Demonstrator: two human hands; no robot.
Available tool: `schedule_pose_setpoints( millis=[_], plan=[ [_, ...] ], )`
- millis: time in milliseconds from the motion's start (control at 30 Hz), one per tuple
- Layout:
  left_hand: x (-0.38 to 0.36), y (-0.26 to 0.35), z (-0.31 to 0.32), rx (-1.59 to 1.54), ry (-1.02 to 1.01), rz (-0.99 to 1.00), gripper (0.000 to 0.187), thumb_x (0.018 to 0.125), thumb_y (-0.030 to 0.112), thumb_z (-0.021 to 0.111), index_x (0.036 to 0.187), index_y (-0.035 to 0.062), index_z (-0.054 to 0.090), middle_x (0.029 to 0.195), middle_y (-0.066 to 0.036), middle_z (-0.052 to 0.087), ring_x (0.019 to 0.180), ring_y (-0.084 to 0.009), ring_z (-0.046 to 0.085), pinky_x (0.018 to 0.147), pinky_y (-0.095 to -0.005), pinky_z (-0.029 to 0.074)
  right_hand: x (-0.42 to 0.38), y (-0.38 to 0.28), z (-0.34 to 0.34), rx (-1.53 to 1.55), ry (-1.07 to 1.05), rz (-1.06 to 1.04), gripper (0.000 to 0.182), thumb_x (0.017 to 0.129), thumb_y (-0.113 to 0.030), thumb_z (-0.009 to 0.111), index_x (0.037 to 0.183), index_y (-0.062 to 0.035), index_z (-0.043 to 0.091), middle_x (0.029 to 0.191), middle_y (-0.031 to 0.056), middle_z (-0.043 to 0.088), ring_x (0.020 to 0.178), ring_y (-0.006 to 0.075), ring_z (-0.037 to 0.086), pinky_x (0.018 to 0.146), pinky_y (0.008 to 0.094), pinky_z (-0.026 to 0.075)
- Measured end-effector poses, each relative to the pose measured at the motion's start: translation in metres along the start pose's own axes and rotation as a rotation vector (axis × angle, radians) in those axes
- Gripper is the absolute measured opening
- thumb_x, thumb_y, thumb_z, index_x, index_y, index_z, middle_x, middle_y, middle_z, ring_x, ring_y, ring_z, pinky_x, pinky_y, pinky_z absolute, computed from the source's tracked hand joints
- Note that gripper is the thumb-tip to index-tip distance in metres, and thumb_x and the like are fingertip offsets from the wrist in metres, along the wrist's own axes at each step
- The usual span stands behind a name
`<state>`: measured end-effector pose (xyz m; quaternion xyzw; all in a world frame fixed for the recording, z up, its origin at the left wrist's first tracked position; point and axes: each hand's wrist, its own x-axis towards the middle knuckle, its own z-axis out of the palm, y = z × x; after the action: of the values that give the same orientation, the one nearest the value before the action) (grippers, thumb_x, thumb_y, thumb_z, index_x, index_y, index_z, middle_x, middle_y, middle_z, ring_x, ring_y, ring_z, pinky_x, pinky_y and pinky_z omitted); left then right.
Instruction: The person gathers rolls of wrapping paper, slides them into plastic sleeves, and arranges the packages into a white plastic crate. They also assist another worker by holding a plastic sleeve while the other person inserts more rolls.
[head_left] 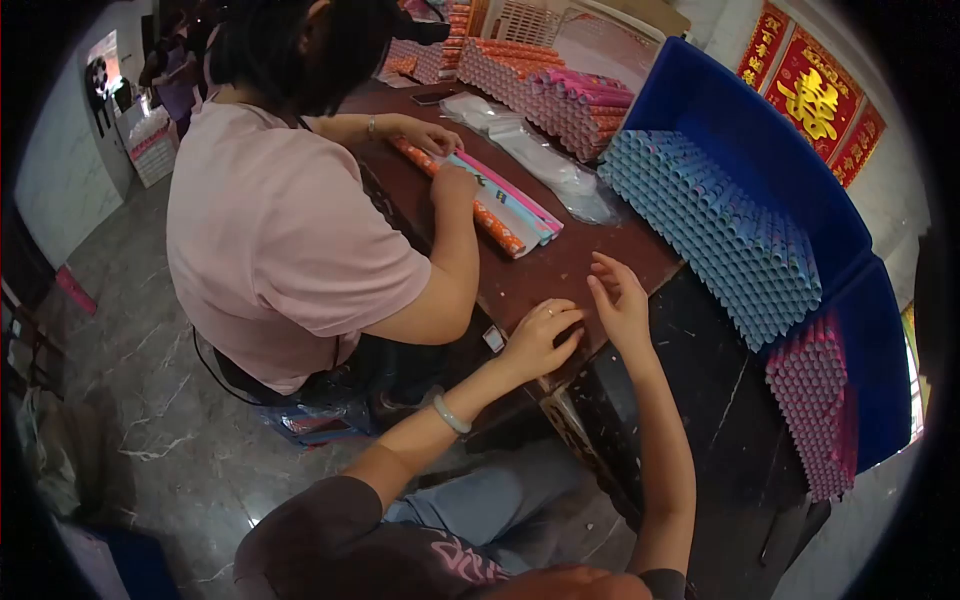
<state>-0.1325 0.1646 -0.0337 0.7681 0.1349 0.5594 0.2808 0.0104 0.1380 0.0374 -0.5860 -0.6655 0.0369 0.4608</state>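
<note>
My left hand point(545, 340), with a ring and a pale bangle point(452, 414) on its wrist, hovers over the near corner of the brown table point(545, 285). Its fingers are loosely bent, the thumb apart, and nothing shows in them. My right hand point(622, 305) is raised just beside it, fingers apart and holding nothing visible. Farther up the table, a co-worker's hands point(440, 150) are on a clear bag holding an orange patterned tube point(497, 230), a light blue tube point(535, 222) and a pink tube point(520, 200).
Blue patterned tubes point(715, 235) are stacked against a blue bin point(760, 140), pink tubes point(812, 400) beside them. More tubes point(540, 100) and clear plastic bags point(535, 150) lie at the back. The co-worker point(280, 220) sits to my left.
</note>
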Motion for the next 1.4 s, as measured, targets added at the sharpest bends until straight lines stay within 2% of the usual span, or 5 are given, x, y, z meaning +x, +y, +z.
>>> schedule_pose_setpoints(
  millis=[67,200,567,833,1400],
  plan=[
    [-0.004,-0.009,0.005,0.015,-0.017,-0.112,0.035,0.074,0.012,0.064,0.105,-0.0013,0.054,0.105,-0.018,0.054,0.100,-0.0349,0.051,0.089,-0.0403,0.041,0.001,0.007,0.015,-0.030,0.002,-0.017,0.035,0.084,-0.006,0.059,0.118,-0.0061,0.055,0.101,0.0106,0.060,0.087,0.0185,0.059,0.074,0.0281,0.047],
    [-0.002,-0.013,0.002,0.031,-0.134,-0.113,0.034,0.076,0.016,0.064,0.104,0.0010,0.054,0.104,-0.016,0.055,0.100,-0.0336,0.053,0.088,-0.0401,0.042,-0.012,0.043,0.036,0.052,0.084,0.051,0.033,0.087,-0.009,0.057,0.119,-0.0070,0.054,0.105,0.0105,0.059,0.091,0.0193,0.058,0.076,0.0299,0.047],
    [-0.003,-0.006,0.008,0.196,-0.142,-0.076,0.019,0.077,0.016,0.063,0.091,0.0029,0.060,0.087,-0.012,0.060,0.085,-0.0304,0.058,0.076,-0.0382,0.046,-0.018,0.092,0.036,0.476,0.156,0.192,0.031,0.090,-0.012,0.054,0.121,-0.0052,0.051,0.099,0.0058,0.058,0.084,0.0112,0.056,0.073,0.0244,0.045],
    [-0.001,-0.005,0.010,0.220,-0.169,-0.123,0.016,0.076,0.014,0.062,0.086,0.0017,0.060,0.083,-0.013,0.060,0.083,-0.0310,0.058,0.074,-0.0397,0.046,-0.019,0.062,0.034,0.097,0.103,0.086,0.033,0.088,-0.011,0.054,0.121,-0.0071,0.051,0.100,0.0102,0.058,0.089,0.0230,0.058,0.077,0.0331,0.046],
    [-0.001,0.001,0.007,0.221,-0.217,-0.080,0.018,0.073,0.015,0.062,0.082,-0.0003,0.059,0.082,-0.015,0.057,0.086,-0.0334,0.055,0.081,-0.0413,0.044,-0.023,0.069,0.038,-0.010,0.071,0.004,0.038,0.090,-0.015,0.053,0.126,-0.0083,0.047,0.099,0.0112,0.058,0.088,0.0245,0.058,0.077,0.0341,0.046]
  ],
)
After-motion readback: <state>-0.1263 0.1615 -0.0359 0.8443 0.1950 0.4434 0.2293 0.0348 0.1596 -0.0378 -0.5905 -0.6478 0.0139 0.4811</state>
